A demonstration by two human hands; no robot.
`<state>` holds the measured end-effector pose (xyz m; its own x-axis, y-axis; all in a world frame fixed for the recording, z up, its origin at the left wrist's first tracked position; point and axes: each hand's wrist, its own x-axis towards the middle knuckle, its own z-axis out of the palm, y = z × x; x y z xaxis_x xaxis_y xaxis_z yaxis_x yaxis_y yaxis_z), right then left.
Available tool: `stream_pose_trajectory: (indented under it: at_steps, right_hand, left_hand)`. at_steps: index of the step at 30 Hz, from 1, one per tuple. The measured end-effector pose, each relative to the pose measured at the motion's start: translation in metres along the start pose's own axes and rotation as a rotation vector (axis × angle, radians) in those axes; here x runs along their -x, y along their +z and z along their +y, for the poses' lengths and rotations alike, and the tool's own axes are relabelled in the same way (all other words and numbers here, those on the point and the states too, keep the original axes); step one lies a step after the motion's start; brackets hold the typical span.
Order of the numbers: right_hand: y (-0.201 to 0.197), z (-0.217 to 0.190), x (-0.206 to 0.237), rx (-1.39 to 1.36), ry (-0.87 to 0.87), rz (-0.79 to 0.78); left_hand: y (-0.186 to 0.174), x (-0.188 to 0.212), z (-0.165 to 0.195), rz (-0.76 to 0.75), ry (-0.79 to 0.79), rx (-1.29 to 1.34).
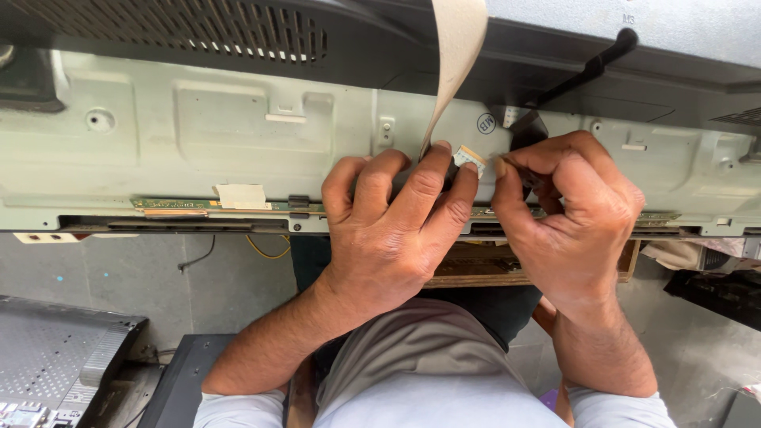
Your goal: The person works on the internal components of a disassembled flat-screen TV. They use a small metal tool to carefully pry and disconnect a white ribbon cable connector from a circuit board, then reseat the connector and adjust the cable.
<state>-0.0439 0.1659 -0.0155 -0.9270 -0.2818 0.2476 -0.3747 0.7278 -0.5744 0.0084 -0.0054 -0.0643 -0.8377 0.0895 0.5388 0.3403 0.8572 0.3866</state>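
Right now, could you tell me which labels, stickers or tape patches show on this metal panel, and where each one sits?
Tape patch: cream rectangle, lower edge of the grey metal panel, left of the left hand.
Round mark: small dark circle, above the right hand.
Small tab: white and tan, at the flat ribbon cable end, between both hands' fingertips.

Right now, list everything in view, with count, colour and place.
metal back panel: one, pale grey-green, across the upper frame
flat ribbon cable: one, beige, hanging from the top to the panel's middle
circuit strip: one, green, along the panel's lower edge
tape patch: one, cream, on the panel left of centre
black vented cover: one, top left
perforated metal plate: one, grey, bottom left
left hand: fingers at the cable end
right hand: pinching beside the cable end
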Motion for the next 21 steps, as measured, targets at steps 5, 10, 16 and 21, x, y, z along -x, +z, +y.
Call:
stream_pose_trajectory:
  at_steps: [5, 10, 16, 21]
  right_hand:
    - [0.001, -0.003, 0.0, 0.019, -0.008, -0.044]
    - [0.004, -0.01, -0.006, 0.006, 0.007, -0.017]
    - [0.005, -0.014, -0.011, 0.028, -0.002, -0.026]
    - [0.007, -0.012, -0.009, 0.036, -0.007, -0.04]
  left_hand:
    - [-0.001, 0.001, -0.003, -0.006, 0.0, 0.005]
    - [0.0, 0.002, -0.006, 0.008, 0.0, 0.007]
    - [-0.001, 0.002, -0.009, 0.001, 0.006, 0.016]
    - [-0.002, 0.003, -0.011, -0.011, 0.007, 0.014]
